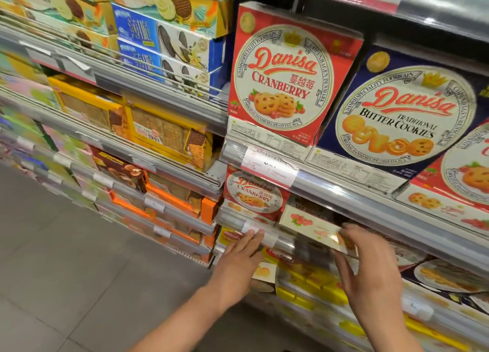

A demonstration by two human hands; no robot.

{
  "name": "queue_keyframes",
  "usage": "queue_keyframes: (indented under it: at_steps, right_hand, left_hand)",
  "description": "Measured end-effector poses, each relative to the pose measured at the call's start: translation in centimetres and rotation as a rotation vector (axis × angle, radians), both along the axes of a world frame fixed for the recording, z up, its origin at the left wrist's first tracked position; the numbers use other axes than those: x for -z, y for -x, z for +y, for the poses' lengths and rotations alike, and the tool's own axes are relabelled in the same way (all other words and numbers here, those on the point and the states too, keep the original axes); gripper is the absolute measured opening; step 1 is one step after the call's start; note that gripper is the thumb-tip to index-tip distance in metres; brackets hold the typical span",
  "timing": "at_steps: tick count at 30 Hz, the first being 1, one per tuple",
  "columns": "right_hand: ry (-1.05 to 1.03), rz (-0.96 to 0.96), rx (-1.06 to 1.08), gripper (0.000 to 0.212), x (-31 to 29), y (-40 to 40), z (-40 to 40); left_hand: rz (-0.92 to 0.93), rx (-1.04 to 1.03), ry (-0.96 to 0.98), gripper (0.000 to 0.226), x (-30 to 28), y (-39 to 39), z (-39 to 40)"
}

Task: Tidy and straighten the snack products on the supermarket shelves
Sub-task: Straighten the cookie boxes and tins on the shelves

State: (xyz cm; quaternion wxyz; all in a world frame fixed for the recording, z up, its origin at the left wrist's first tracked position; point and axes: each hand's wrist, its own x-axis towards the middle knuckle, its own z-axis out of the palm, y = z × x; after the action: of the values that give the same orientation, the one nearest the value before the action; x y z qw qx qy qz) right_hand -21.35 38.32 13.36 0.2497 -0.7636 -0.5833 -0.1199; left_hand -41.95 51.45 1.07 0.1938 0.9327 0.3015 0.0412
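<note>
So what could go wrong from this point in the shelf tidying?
1. The right hand grips only one end of the white box, which is tilted at the shelf edge; it might slip off.
2. The left hand rests on the shelf rail's price tag and could knock it loose.

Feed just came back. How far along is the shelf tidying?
Done: the top red cookie box and blue cookie box face front. In hand: the right hand grips a tilted white box; the left hand rests on the shelf edge. Left: the yellow packs below.
</note>
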Motion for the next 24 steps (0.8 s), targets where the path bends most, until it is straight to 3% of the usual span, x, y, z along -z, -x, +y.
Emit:
queue_keyframes:
  at_steps: [3,6,15,24]
  right_hand:
    - [0.007,-0.076,0.019,0.05,0.3,-0.9,0.4]
    - [-0.043,-0.207,0.029,0.032,0.5,-1.5,0.7]
    - [0.104,-0.364,0.177,0.042,-0.2,-1.7,2.3]
    - [0.266,-0.409,0.226,0.042,-1.2,-2.9,3.7]
  left_hand:
    - [0.007,0.013,0.014,0.058,-0.3,0.1,0.0]
    - [0.004,0.013,0.02,0.053,-0.2,0.0,0.0]
    - [0.068,0.044,0.048,0.043,-0.6,0.2,0.3]
    - [0.08,0.027,0.052,0.046,-0.5,0.2,0.5]
